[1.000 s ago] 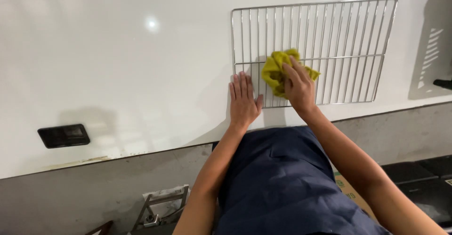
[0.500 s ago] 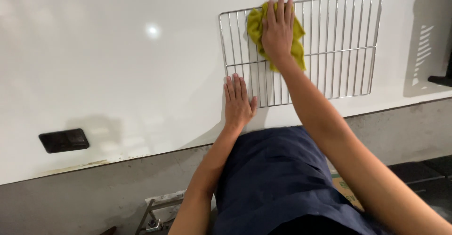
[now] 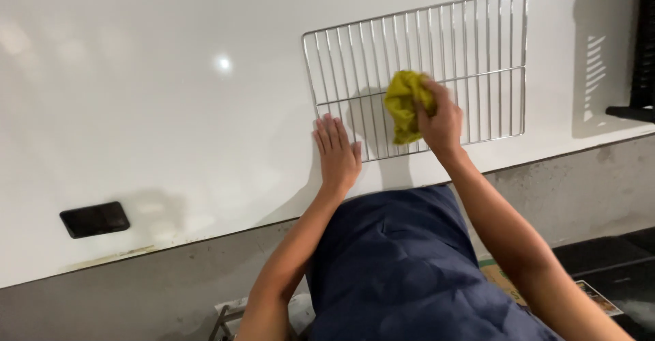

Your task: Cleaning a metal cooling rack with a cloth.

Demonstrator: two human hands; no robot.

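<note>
Wire rack [image 3: 471, 47], a silver metal grid, lies flat on a glossy white worktop [image 3: 170, 95] in the upper right of the frame, seen from a head camera looking down. The right hand [image 3: 440, 119] is closed in a tight grip around a bunched yellow-green cloth [image 3: 404, 103], pressing it onto the bars near the rack's lower middle, which suits rubbing along the wires. The left hand [image 3: 336, 153] rests open and flat, fingers together, on the worktop at the rack's lower left corner; its fingertips appear to touch the frame, likely to steady it, and it holds nothing. Both bare forearms reach up from the bottom of the frame, over a dark blue garment [image 3: 402, 266] worn by the person. A small black rectangular object [image 3: 94, 219] sits at the lower left of the worktop, well apart from the hands. Below the worktop edge runs a grey concrete face [image 3: 580, 184].
</note>
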